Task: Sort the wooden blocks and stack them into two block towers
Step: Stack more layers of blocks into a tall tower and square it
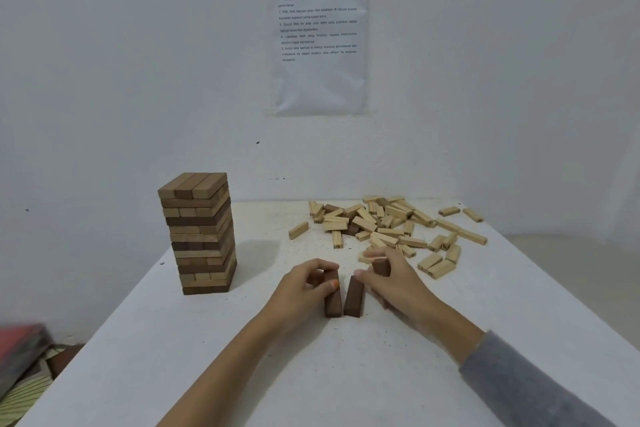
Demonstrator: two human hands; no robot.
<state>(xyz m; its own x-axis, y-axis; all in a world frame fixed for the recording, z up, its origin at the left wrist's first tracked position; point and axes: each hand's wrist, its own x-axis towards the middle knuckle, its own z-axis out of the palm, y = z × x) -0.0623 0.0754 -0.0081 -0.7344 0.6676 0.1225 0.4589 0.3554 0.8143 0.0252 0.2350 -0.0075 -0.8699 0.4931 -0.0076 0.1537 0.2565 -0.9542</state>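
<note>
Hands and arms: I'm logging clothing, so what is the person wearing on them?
The left hand and right hand are bare, with no gloves, rings or watch visible. A grey long sleeve covers the right arm, ending short of the wrist; the left forearm shows no sleeve.

Print on the wall sheet (318, 35) is unreadable; the right hand (398, 282) half hides a dark block (381, 268)

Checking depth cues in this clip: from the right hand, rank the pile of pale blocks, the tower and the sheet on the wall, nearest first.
1. The pile of pale blocks, just beyond the right hand, on the table at its right.
2. The tower, across at the table's left.
3. The sheet of paper, up on the wall behind.
</note>
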